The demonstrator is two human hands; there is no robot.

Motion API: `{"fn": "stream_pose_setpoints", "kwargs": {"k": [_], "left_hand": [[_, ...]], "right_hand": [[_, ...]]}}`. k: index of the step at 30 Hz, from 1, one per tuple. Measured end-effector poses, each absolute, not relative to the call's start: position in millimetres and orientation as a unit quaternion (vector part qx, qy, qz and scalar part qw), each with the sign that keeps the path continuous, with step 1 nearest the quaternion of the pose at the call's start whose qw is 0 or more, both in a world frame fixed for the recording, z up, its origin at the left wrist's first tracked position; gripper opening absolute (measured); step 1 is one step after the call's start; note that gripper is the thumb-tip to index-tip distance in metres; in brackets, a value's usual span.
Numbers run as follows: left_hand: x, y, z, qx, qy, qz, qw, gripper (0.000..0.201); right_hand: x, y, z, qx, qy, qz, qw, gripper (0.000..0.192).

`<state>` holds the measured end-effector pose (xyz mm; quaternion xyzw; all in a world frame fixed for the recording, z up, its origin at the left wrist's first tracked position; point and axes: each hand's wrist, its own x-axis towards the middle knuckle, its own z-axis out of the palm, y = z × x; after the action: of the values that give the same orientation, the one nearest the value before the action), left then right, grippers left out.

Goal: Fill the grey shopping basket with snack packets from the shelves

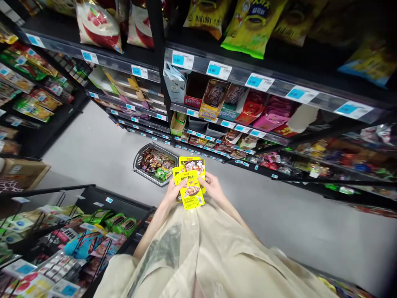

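Note:
Several flat yellow snack packets (192, 191) are fanned out in front of my body, overlapping one another. My left hand (174, 188) grips them from the left side, its thumb lying over the front packet. On the other side my right hand (212, 185) is closed on the right edge of the packets behind. The front packet carries dark lettering and a picture of food in a dish. A dark shopping basket (136, 169) filled with packaged snacks stands on the floor just beyond my left hand.
Tall black shelves (273, 97) with blue-and-white price tags and bagged snacks rise ahead. To the lower left is a low display bin (120, 194) of snack packets. A cardboard box (31, 176) sits at the left edge. Grey floor (89, 140) runs between them.

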<state>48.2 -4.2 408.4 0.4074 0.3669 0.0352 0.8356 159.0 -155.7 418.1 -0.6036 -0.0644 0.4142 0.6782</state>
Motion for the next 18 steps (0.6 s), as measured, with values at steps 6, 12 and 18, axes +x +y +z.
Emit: {"fn": "stream_pose_setpoints", "kwargs": {"k": [6, 12, 18], "left_hand": [[69, -24, 405, 0.358, 0.379, 0.031, 0.853, 0.064], [82, -35, 410, 0.387, 0.392, 0.043, 0.833, 0.063], [85, -34, 411, 0.42, 0.359, 0.058, 0.831, 0.058]], "right_hand": [[162, -186, 423, -0.629, -0.033, 0.388, 0.672, 0.053], [164, -206, 418, -0.642, 0.01, 0.341, 0.687, 0.053], [170, -212, 416, -0.604, 0.044, 0.353, 0.713, 0.058]]}}
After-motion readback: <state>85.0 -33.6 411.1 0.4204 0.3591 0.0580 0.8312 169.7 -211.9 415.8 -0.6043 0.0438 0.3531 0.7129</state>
